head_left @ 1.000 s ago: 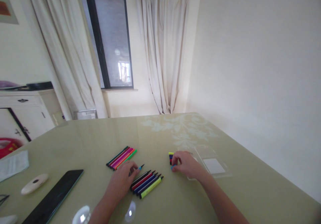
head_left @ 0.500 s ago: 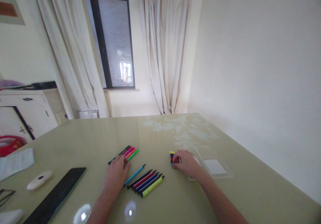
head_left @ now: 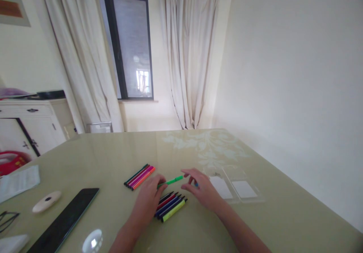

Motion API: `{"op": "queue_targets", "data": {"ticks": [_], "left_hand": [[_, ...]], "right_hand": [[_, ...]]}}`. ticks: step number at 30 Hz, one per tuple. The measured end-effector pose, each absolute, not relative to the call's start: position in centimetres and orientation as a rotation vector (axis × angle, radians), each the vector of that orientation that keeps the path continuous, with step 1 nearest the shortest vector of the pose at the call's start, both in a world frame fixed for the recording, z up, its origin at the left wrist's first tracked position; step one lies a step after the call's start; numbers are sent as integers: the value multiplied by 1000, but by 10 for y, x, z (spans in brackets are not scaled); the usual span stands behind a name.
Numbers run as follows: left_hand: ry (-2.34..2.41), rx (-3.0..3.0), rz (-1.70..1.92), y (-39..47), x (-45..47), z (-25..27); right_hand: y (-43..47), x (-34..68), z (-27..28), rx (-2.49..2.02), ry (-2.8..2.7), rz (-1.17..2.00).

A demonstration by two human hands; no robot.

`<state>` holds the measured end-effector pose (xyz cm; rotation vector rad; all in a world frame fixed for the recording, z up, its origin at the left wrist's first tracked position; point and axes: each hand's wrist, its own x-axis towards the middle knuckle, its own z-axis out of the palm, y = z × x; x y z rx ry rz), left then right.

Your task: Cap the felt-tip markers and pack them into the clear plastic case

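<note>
Green felt-tip pen: work in line

The left hand pinches it over the bench, near the dark-tipped pens; the right hand has its grip spread at the pen's right end, contact unclear. A firm left pinch and a square, in-line right one should probably prevent twisting

There are two hands, two curtains, one window, one table, one cabinet and at least ten markers (one bright green).
</note>
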<state>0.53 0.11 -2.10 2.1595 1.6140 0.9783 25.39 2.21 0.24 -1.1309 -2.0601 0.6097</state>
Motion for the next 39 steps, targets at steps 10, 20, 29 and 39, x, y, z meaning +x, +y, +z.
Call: {"op": "queue_targets", "data": {"ticks": [10, 20, 29, 39], "left_hand": [[1589, 2146, 851, -5, 13, -15], [1930, 2103, 686, 13, -42, -38], [1628, 1932, 769, 13, -25, -42], [2339, 2112, 772, 21, -47, -48]], "right_hand": [[24, 257, 9, -1013, -1974, 643], [64, 306, -2, -1287, -1719, 474], [93, 266, -13, -1490, -2057, 355], [82, 268, -10, -1450, -1941, 283]]}}
